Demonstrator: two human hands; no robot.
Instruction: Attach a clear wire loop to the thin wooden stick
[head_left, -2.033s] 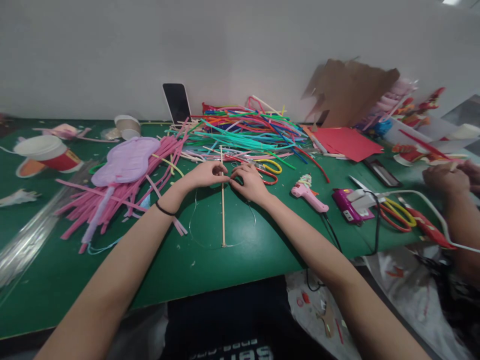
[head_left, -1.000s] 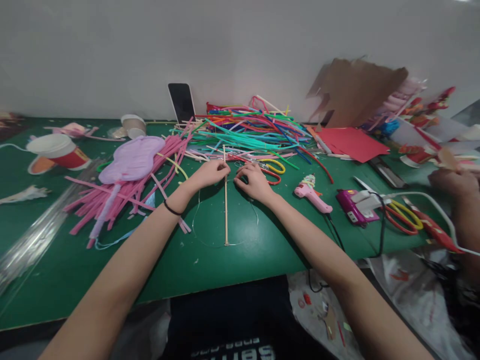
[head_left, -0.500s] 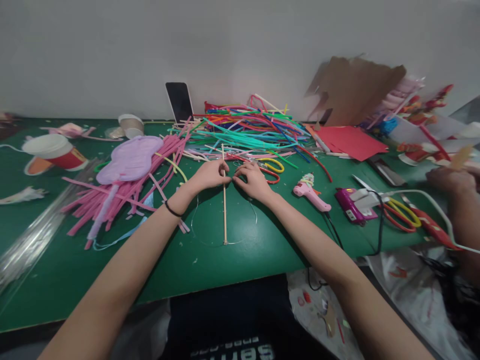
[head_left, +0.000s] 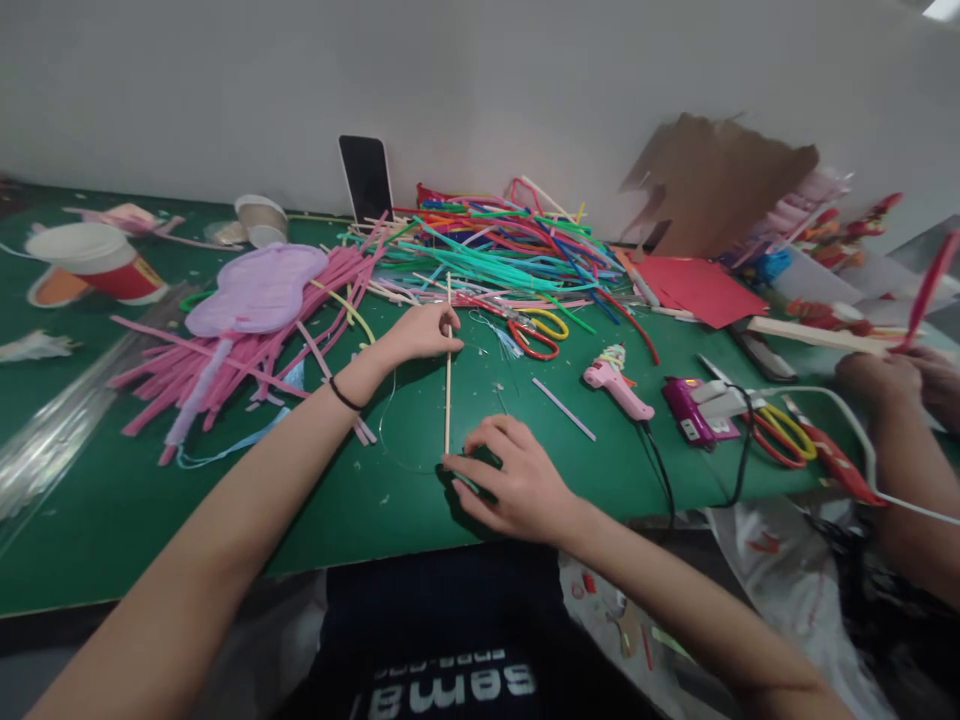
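Observation:
A thin wooden stick [head_left: 448,400] points away from me on the green table. Near its far end, my left hand [head_left: 427,332] is closed, thumb and fingers pinching it. My right hand [head_left: 517,485] is at the stick's near end, fingers bent and apart, the index fingertip touching or almost touching the tip. A thin clear wire loop [head_left: 384,425] curves from the near end out to the left, toward my left wrist. To the right lie a short lilac strip [head_left: 564,409] and a small light-blue tassel [head_left: 508,342].
Colourful pipe cleaners [head_left: 487,250] pile up at the back, beside a leaning phone [head_left: 366,180]. Scissors [head_left: 534,340], a pink glue gun [head_left: 619,385] and a purple power adapter [head_left: 686,410] lie rightward. A lilac fan-like shape [head_left: 259,288] rests on pink stems leftward. A co-worker's hands [head_left: 881,385] hold a stick.
My right hand has moved from beside my left hand down to the stick's near end. The lilac strip and tassel now show. At the right, the co-worker's second hand has come into view.

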